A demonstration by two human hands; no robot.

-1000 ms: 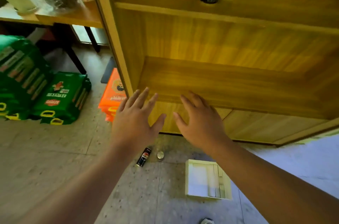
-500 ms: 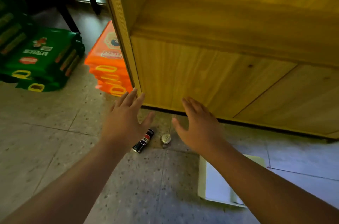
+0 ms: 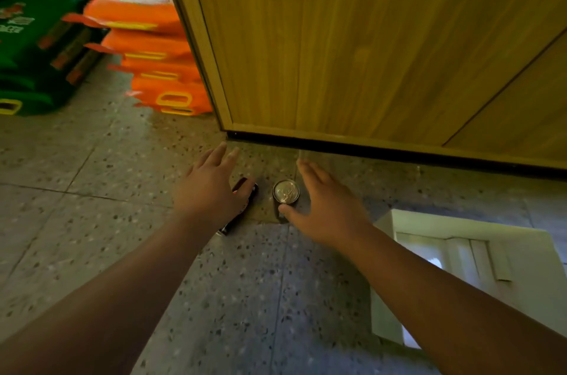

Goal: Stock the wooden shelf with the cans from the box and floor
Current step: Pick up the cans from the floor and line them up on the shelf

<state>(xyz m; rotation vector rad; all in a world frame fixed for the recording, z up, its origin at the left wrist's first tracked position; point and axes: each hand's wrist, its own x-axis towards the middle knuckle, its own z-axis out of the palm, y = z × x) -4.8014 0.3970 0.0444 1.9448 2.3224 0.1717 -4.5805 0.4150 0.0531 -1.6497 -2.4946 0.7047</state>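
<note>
Two cans are on the speckled floor just in front of the wooden shelf's base (image 3: 352,52). A dark can (image 3: 245,190) lies on its side, mostly hidden under my left hand (image 3: 211,190), which hovers over it with fingers spread. An upright can (image 3: 286,191) shows its silver top between my hands. My right hand (image 3: 319,205) is open beside it, thumb close to the can's near side. Neither hand grips a can. The shelf's open compartments are out of view above.
A white cardboard box (image 3: 460,267) sits on the floor at the lower right, under my right forearm. Stacked orange packs (image 3: 153,58) lean against the shelf's left side, with green packs (image 3: 40,46) further left.
The view has dropped from the shelf's compartments to its base. Both hands have come down to the two cans on the floor, the left now covering the lying can.
</note>
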